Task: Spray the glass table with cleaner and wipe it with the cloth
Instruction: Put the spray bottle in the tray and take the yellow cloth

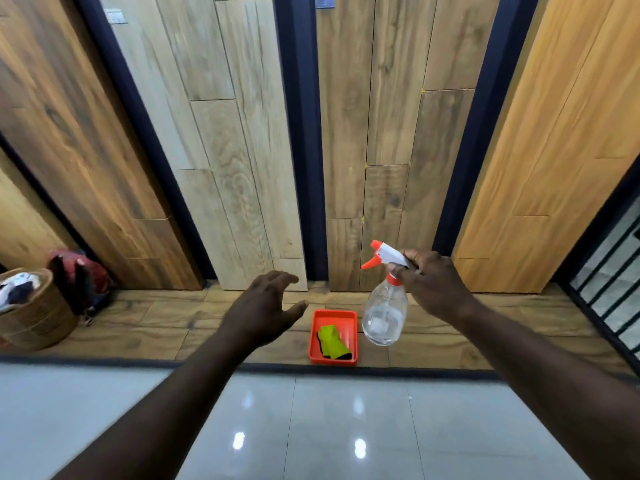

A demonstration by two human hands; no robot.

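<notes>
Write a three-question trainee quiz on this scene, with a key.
1. True or false: the right hand grips the spray bottle.
2. Where does the yellow-green cloth lie? A) in the orange tray B) draped over a forearm C) wrapped round the bottle
3. Fill in: the left hand, fingers spread, holds ____.

Key: 1 true; 2 A; 3 nothing.
</notes>
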